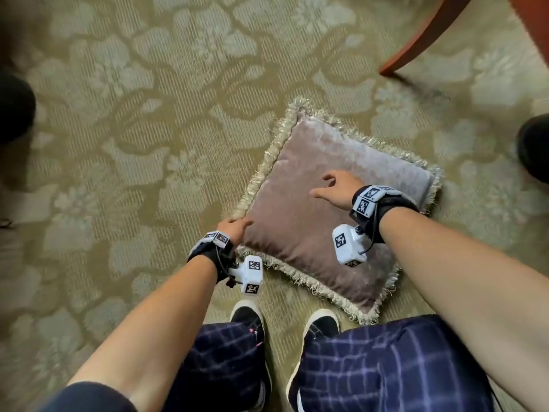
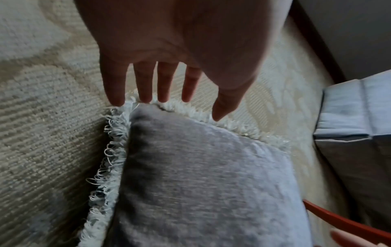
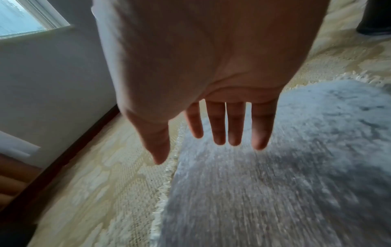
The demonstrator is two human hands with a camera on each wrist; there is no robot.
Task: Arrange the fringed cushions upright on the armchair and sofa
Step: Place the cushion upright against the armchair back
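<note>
Both hands [image 1: 234, 228] [image 1: 337, 188] outstretched; fingers [image 3: 217, 123] straight

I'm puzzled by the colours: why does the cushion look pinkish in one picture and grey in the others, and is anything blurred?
Head view: warm light, cushion pinkish-brown, corners dark and bowed. Left wrist view: cooler and dimmer, cushion grey, left hand in shade. Right wrist view: cushion streaked with motion blur, right hand soft.

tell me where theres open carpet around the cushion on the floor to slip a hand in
Open carpet borders the cushion on its far-left side, up to the wooden leg. The near corner is crowded by the shoes; the left hand is at the left corner.
</note>
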